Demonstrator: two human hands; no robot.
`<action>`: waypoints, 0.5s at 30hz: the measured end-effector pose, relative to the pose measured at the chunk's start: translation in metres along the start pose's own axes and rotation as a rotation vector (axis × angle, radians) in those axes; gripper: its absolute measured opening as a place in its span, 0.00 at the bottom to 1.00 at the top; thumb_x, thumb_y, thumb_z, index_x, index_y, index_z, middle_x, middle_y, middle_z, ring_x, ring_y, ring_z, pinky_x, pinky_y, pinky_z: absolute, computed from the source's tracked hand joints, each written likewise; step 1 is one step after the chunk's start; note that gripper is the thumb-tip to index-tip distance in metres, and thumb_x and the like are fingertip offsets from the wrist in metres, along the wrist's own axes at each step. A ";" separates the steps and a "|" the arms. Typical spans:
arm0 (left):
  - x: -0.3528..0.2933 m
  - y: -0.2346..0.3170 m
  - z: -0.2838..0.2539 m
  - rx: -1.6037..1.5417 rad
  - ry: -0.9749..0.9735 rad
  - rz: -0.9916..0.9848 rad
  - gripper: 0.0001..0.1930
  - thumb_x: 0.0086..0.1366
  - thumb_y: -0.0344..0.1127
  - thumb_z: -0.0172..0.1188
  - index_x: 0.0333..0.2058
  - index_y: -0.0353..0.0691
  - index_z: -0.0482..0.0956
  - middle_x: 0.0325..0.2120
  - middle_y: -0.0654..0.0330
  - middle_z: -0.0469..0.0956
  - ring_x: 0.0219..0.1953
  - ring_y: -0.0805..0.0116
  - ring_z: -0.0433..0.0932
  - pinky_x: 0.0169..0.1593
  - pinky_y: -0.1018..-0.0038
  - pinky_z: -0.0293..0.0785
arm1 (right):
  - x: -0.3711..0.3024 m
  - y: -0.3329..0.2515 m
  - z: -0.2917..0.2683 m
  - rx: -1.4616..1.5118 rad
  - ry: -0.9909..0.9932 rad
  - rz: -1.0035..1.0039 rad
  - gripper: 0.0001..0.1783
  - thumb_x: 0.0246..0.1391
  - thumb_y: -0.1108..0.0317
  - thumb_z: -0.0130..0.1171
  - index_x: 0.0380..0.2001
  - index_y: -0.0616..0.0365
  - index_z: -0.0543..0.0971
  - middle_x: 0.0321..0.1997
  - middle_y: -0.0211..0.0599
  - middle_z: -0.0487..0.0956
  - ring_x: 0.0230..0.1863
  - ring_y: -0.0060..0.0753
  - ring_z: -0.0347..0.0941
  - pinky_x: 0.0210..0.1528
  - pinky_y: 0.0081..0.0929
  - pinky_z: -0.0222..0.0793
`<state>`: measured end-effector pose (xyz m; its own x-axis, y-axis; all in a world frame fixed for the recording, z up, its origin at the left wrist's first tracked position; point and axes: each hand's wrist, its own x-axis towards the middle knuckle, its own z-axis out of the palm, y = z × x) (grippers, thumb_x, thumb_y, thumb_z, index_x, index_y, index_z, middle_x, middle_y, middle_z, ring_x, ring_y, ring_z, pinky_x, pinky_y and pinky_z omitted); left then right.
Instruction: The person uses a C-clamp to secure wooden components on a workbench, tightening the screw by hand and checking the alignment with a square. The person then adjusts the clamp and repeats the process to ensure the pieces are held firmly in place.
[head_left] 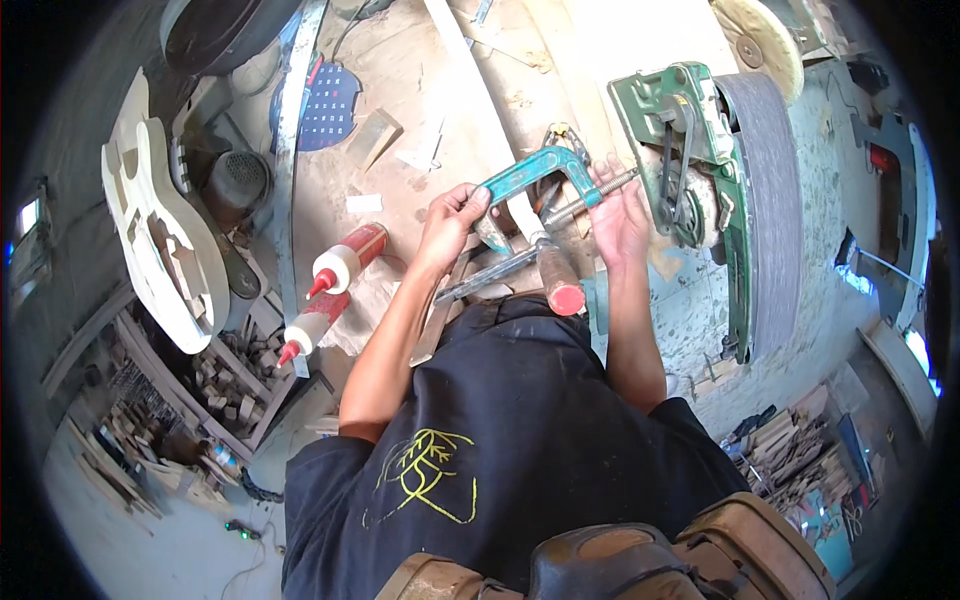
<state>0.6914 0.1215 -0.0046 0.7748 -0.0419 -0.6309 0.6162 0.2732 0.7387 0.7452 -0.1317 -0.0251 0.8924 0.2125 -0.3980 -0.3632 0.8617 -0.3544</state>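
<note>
My left hand is closed round one end of a teal C-clamp, held above the workbench edge in front of my body. At its other end, my right hand is palm up with fingers stretched out behind the threaded screw, touching it. Below the C-clamp lies a bar clamp with a wooden handle, its red end facing me. The bar clamp's metal bar runs left along the bench edge. What lies behind the clamps is partly hidden.
Two red-and-white glue bottles lie left of my left arm. A green belt sander stands on the right. A pale guitar-shaped wooden body is at far left. A long pale board extends across the bench.
</note>
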 end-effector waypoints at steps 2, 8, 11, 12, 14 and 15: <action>0.001 0.003 0.004 -0.023 0.014 -0.006 0.12 0.69 0.40 0.55 0.32 0.38 0.78 0.26 0.65 0.78 0.28 0.79 0.71 0.35 0.79 0.67 | -0.003 -0.004 0.016 -0.057 0.186 0.045 0.14 0.61 0.72 0.54 0.49 0.61 0.71 0.45 0.41 0.76 0.53 0.38 0.71 0.62 0.37 0.64; 0.000 0.001 0.007 -0.035 0.014 0.011 0.12 0.70 0.39 0.55 0.31 0.37 0.78 0.25 0.65 0.78 0.27 0.79 0.71 0.35 0.79 0.67 | 0.004 0.011 -0.054 -0.162 0.060 -0.111 0.13 0.63 0.66 0.54 0.49 0.58 0.71 0.44 0.40 0.77 0.52 0.35 0.72 0.58 0.37 0.65; -0.001 -0.002 0.005 -0.029 0.029 0.010 0.12 0.70 0.39 0.55 0.31 0.38 0.78 0.25 0.65 0.78 0.27 0.79 0.71 0.35 0.79 0.67 | 0.004 0.013 -0.035 -0.060 0.040 -0.067 0.19 0.63 0.61 0.54 0.52 0.59 0.69 0.49 0.42 0.75 0.55 0.38 0.69 0.62 0.39 0.63; -0.001 -0.004 0.004 -0.025 0.042 0.019 0.12 0.70 0.39 0.55 0.31 0.38 0.78 0.25 0.66 0.78 0.27 0.79 0.71 0.35 0.79 0.67 | 0.002 0.009 -0.008 -0.032 0.060 -0.023 0.20 0.63 0.61 0.53 0.53 0.62 0.68 0.51 0.44 0.75 0.58 0.40 0.68 0.65 0.40 0.61; -0.001 -0.004 0.002 -0.039 0.025 0.002 0.11 0.69 0.40 0.55 0.31 0.39 0.78 0.26 0.67 0.77 0.28 0.80 0.70 0.36 0.80 0.66 | 0.001 0.001 0.007 -0.013 0.090 0.000 0.22 0.64 0.62 0.51 0.56 0.63 0.66 0.57 0.47 0.72 0.63 0.44 0.64 0.67 0.42 0.58; -0.002 -0.004 0.003 -0.054 0.017 -0.015 0.11 0.69 0.40 0.55 0.32 0.40 0.77 0.27 0.68 0.77 0.29 0.81 0.69 0.36 0.81 0.65 | 0.000 -0.001 0.003 -0.098 0.085 -0.010 0.21 0.64 0.63 0.51 0.55 0.64 0.67 0.57 0.47 0.72 0.63 0.45 0.64 0.68 0.42 0.57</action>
<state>0.6882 0.1179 -0.0056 0.7628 -0.0296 -0.6460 0.6187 0.3239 0.7158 0.7465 -0.1312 -0.0227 0.8718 0.1602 -0.4629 -0.3822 0.8136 -0.4383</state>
